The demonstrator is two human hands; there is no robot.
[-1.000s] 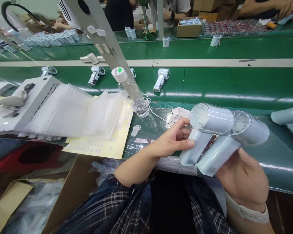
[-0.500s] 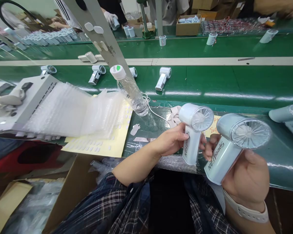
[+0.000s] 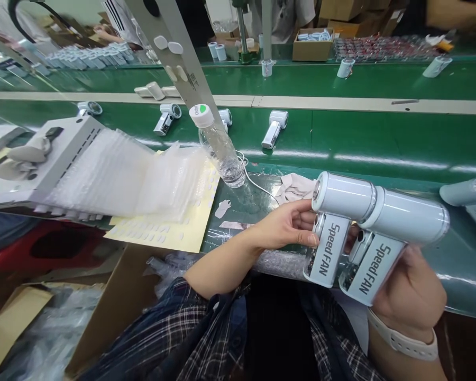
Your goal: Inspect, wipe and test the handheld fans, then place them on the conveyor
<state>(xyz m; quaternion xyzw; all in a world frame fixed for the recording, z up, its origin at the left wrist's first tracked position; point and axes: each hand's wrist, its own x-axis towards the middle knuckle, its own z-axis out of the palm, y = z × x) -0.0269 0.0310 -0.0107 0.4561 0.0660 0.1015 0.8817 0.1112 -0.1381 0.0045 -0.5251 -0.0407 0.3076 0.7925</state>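
Above the bench edge, hands (image 3: 289, 228) (image 3: 408, 293) each gripping a fan (image 3: 333, 222) (image 3: 388, 238).

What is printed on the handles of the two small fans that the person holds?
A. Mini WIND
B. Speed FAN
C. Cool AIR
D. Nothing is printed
B: the handle of the fan in the left hand and that of the fan in the right hand both read "Speed FAN".

Smooth, satin pale-blue plastic on both handheld fans (image 3: 343, 197) (image 3: 410, 216), with printed lettering down the handles. Glossy green belt (image 3: 381, 140), clear glossy plastic bottle (image 3: 222, 153), cloudy bubble-wrap bags (image 3: 122, 177). Matt yellow paper sheet (image 3: 190, 235), brushed metal bracket (image 3: 178, 58), brown cardboard box (image 3: 115, 312).
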